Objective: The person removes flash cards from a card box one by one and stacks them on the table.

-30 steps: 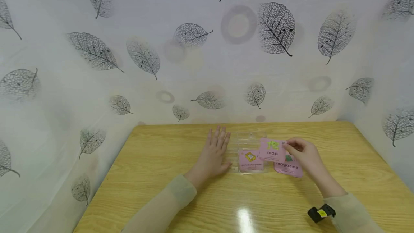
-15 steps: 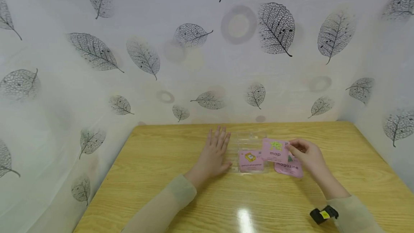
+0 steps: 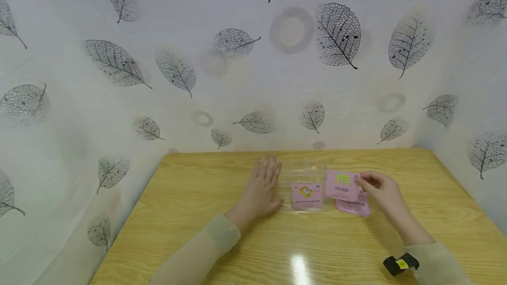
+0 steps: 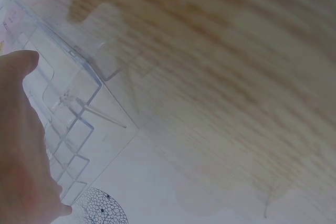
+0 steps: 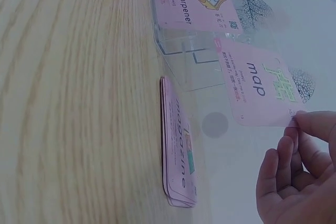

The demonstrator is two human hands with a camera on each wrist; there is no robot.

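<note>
Between thumb and fingers, my right hand (image 3: 381, 190) pinches the corner of a pink "map" card (image 5: 257, 87), held above a small stack of pink cards (image 5: 178, 150) whose top one reads "magazine". Left of that stack stands a clear plastic card rack (image 3: 308, 166) with stepped slots. A pink "pencil sharpener" card (image 3: 307, 197) leans in its front. With fingers spread straight, my left hand (image 3: 261, 188) rests at the rack's left side; in the left wrist view its thumb (image 4: 21, 64) lies along the clear plastic (image 4: 79, 98).
All of it stands on a wooden table (image 3: 190, 188), near its back edge. Behind and at both sides hangs a pale curtain (image 3: 253, 78) printed with leaves. A black strap with a yellow patch (image 3: 401, 264) sits at the right sleeve.
My right hand has moved to the right with the map card, away from the rack and the pencil sharpener card. It now covers more of the magazine card. My left hand stays put.
</note>
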